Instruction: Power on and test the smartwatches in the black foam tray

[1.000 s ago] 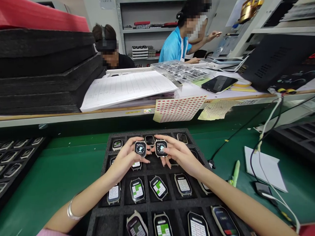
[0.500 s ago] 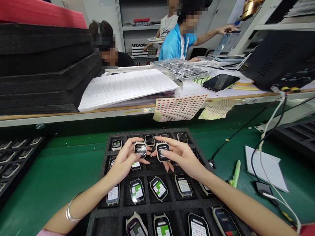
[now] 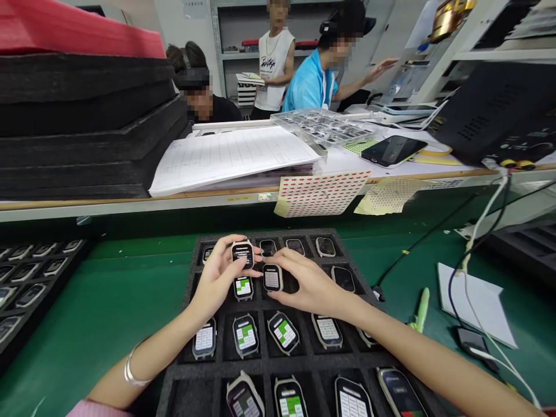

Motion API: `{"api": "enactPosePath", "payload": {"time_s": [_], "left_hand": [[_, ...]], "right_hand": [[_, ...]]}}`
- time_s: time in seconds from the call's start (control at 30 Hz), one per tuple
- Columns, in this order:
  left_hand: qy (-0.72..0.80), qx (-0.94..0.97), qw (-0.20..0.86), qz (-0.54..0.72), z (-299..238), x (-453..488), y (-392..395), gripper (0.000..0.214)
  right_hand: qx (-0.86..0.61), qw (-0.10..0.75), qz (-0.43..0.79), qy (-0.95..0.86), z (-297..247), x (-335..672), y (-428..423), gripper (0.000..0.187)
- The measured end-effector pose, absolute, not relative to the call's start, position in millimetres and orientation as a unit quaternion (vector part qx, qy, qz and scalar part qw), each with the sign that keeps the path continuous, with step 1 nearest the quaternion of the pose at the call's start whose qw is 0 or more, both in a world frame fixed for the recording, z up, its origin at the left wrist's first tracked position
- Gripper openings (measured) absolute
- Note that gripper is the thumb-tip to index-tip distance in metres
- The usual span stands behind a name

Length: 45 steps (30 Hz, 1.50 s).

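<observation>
My left hand (image 3: 217,275) grips a smartwatch case without a strap (image 3: 242,255), its dark screen showing lines of white text. My left thumb rests at the lower edge of that screen. Just to the right, my right hand (image 3: 306,284) holds a second smartwatch (image 3: 273,278) by its sides, fingers above and thumb below. A pale grid fills this second screen. Both hands are over a black foam tray (image 3: 191,398) divided into compartments. Several more watches lie in it, among them one with a green and white grid (image 3: 283,332). My right hand partly hides the compartment beneath it.
Another tray of watches (image 3: 26,269) lies at the left on the green bench. Cables (image 3: 467,255), white paper (image 3: 475,304) and a green stick-like object (image 3: 421,310) are at the right. A shelf edge (image 3: 208,200) crosses ahead, carrying papers and a phone (image 3: 393,150). Three people are beyond.
My right hand has moved left and slightly down with its watch, whose screen has gone from text to a pale grid. My left hand has shifted slightly left and up, still gripping its watch.
</observation>
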State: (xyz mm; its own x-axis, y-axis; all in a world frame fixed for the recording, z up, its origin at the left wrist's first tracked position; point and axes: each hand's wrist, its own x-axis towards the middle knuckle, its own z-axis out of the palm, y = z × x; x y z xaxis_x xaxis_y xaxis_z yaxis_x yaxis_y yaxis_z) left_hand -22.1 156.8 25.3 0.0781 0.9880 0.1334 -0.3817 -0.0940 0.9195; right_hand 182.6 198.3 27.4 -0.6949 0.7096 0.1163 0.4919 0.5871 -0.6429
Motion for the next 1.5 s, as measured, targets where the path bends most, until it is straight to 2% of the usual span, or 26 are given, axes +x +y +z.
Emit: {"api": "enactPosePath", "payload": {"time_s": [0.1, 0.2, 0.27, 0.43, 0.5, 0.6, 0.7, 0.8, 1.03, 1.2, 1.3, 1.37, 1.5], "left_hand": [[0.346, 0.453, 0.574, 0.588, 27.0, -20.8, 156.2, 0.024], [0.358, 0.458, 0.570, 0.581, 28.3, -20.9, 156.2, 0.026], [0.363, 0.460, 0.568, 0.578, 28.9, -21.1, 156.5, 0.028], [0.366, 0.466, 0.561, 0.578, 29.7, -20.3, 156.8, 0.030], [0.366, 0.470, 0.556, 0.579, 29.2, -19.9, 156.8, 0.031], [0.362, 0.482, 0.549, 0.579, 26.8, -20.1, 158.4, 0.035], [0.358, 0.505, 0.544, 0.566, 22.0, -21.7, 163.9, 0.051], [0.361, 0.525, 0.543, 0.547, 17.1, -24.3, 171.7, 0.062], [0.380, 0.545, 0.525, 0.532, 14.1, -29.9, 187.9, 0.062], [0.415, 0.578, 0.482, 0.511, 5.7, -34.3, 205.6, 0.060], [0.453, 0.626, 0.438, 0.459, -1.4, -37.1, 210.5, 0.054], [0.480, 0.668, 0.389, 0.415, -3.1, -38.9, 209.2, 0.048], [0.503, 0.749, 0.279, 0.328, 4.2, -42.0, 203.3, 0.038]], "right_hand": [[-0.329, 0.147, 0.220, -0.907, 27.0, 182.1, 198.7, 0.053], [-0.329, 0.133, 0.196, -0.914, 30.5, 185.9, 196.9, 0.067], [-0.330, 0.141, 0.186, -0.915, 33.9, 191.4, 196.0, 0.068], [-0.377, 0.185, 0.164, -0.893, 39.2, 213.9, 196.6, 0.030], [-0.393, 0.175, 0.140, -0.892, 38.8, 222.1, 195.8, 0.018], [-0.403, 0.131, 0.060, -0.904, 36.0, 228.6, 191.4, 0.015], [-0.412, 0.099, 0.003, -0.906, 31.2, 228.8, 185.8, 0.015], [-0.433, 0.116, 0.043, -0.893, 25.0, 227.9, 182.5, 0.014], [-0.457, 0.186, 0.141, -0.858, 15.9, 230.3, 180.8, 0.024], [-0.442, 0.228, 0.193, -0.846, 18.9, 231.3, 180.5, 0.011], [-0.426, 0.257, 0.226, -0.838, 21.7, 234.0, 178.2, 0.012], [-0.420, 0.285, 0.289, -0.812, 22.8, 236.6, 177.0, 0.015], [-0.395, 0.346, 0.493, -0.693, 26.9, 239.1, 182.8, 0.023]]}}
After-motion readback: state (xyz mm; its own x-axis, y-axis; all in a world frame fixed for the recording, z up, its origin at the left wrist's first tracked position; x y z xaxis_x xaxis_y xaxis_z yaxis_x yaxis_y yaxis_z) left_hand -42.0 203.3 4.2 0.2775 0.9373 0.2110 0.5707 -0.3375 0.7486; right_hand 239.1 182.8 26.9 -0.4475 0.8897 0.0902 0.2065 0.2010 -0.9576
